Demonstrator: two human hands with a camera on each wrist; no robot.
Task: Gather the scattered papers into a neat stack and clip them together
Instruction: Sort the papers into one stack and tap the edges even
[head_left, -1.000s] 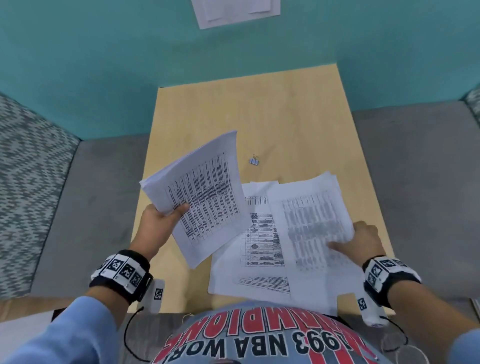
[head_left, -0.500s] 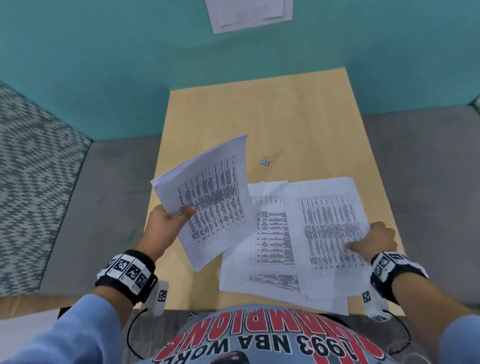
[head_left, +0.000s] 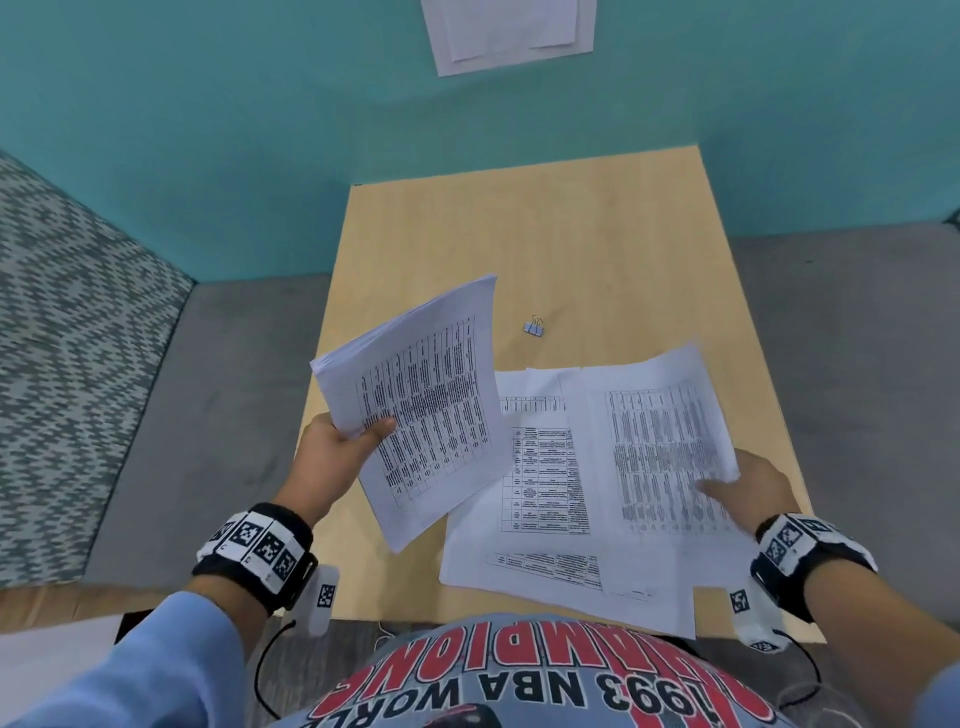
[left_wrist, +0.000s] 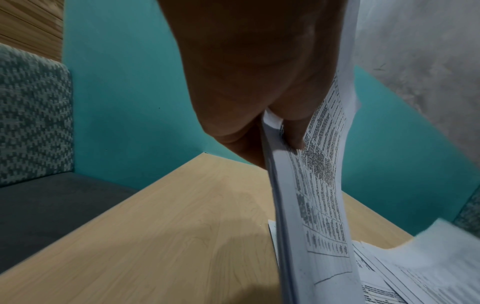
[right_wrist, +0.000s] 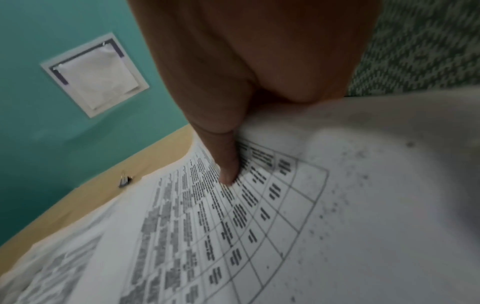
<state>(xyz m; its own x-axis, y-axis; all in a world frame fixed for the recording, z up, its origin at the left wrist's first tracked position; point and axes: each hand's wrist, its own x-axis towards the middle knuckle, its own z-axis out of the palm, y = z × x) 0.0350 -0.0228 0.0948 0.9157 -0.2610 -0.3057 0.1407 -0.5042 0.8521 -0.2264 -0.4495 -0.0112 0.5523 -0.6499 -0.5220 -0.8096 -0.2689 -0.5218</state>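
My left hand (head_left: 358, 441) holds a stack of printed papers (head_left: 426, 405) tilted up above the table's left side, thumb on top; in the left wrist view the thumb (left_wrist: 293, 131) pinches the stack (left_wrist: 314, 205) near its edge. My right hand (head_left: 737, 486) grips the right edge of a printed sheet (head_left: 660, 441), and its thumb (right_wrist: 228, 164) presses on the sheet (right_wrist: 259, 226), which curves upward. The fingers under it are hidden. More papers (head_left: 524, 519) lie overlapping on the table. A small binder clip (head_left: 534, 327) sits beyond them, also seen as the clip (right_wrist: 126, 181).
The light wooden table (head_left: 545, 234) stands against a teal wall, with grey seating on both sides. A patterned cushion (head_left: 62, 364) is at the left. A white paper holder (head_left: 509, 31) hangs on the wall. Some papers overhang the table's near edge.
My right hand has slid to the sheet's right edge and taken hold of it, and that side now lifts off the pile. The left hand keeps its stack raised.
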